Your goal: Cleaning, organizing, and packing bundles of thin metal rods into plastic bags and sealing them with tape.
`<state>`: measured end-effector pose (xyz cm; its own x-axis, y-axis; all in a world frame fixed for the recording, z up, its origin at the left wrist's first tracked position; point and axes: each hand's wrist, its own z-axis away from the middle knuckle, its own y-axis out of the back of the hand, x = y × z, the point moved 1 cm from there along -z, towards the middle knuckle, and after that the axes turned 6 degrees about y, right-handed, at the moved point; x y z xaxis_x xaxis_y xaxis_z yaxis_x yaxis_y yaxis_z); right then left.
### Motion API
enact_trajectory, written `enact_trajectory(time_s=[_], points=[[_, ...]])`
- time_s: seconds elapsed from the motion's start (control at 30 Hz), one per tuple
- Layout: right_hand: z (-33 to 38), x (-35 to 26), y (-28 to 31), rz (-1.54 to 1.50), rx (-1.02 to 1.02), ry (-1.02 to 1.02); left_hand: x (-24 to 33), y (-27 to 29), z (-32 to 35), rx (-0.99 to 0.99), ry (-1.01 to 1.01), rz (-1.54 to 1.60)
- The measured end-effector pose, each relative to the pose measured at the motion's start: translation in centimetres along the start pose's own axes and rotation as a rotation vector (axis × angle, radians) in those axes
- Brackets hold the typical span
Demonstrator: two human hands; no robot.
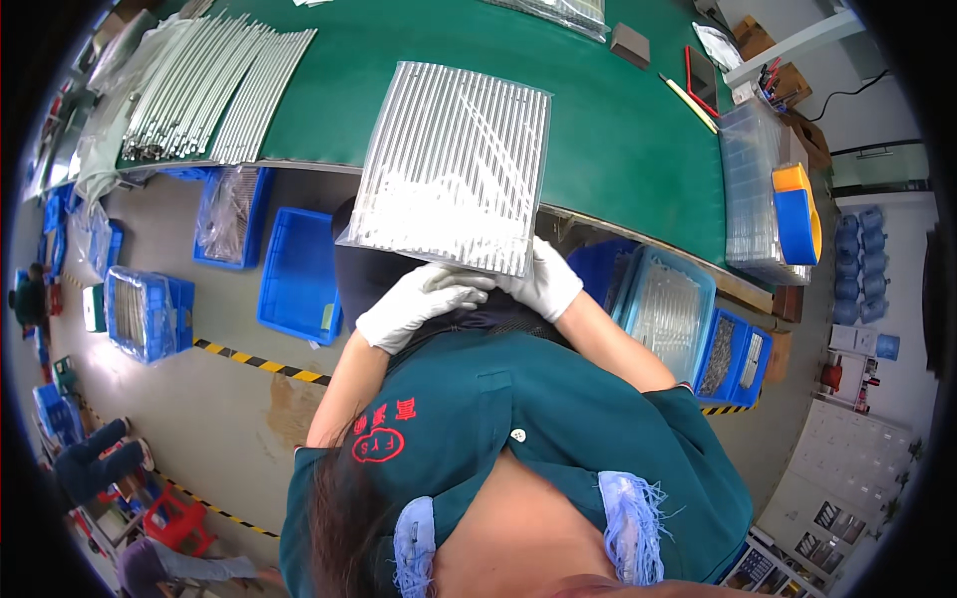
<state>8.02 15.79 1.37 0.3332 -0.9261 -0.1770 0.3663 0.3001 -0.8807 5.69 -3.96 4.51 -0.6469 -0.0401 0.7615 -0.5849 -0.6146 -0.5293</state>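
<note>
A clear plastic bag of metal rods (pixel 454 159), laid side by side in a flat row, rests partly on the green table and juts over its near edge toward me. At its near end, my left hand (pixel 421 304), in a white glove, has its fingers curled in against the bag's edge. My right hand (pixel 546 283), gloved in white too, grips the near right corner, with some fingertips hidden under the bag. Farther left on the table lie many loose metal rods (pixel 214 90) in a spread pile.
Clear plastic boxes (pixel 750 189) with a yellow and blue tape roll (pixel 797 214) stand at the table's right end. A grey block (pixel 630 45) and a pen-like stick (pixel 690 104) lie farther back. Blue bins (pixel 299 274) sit on the floor below. Other people (pixel 95 463) are at lower left.
</note>
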Motion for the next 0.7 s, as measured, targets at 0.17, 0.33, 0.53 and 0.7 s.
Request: enact_trajectory(time_s=[0.17,0.33,0.53,0.7], points=[[-1.6,2.4,-1.8,-0.305,-0.224,-0.122,0.1,4.5,2.6,0.392,-0.244,0.204],[-2.8,3.8,-5.2,-0.284,-0.211,-0.312,2.2,6.9,4.1,0.553,-0.362,0.215],[-4.4,6.2,-2.8,1.213,-0.395,0.374,3.5,5.4,2.9,0.495,-0.274,0.221],[-2.5,4.0,-5.3,1.215,-0.425,0.251,3.3,4.3,1.0,0.346,-0.136,0.228]])
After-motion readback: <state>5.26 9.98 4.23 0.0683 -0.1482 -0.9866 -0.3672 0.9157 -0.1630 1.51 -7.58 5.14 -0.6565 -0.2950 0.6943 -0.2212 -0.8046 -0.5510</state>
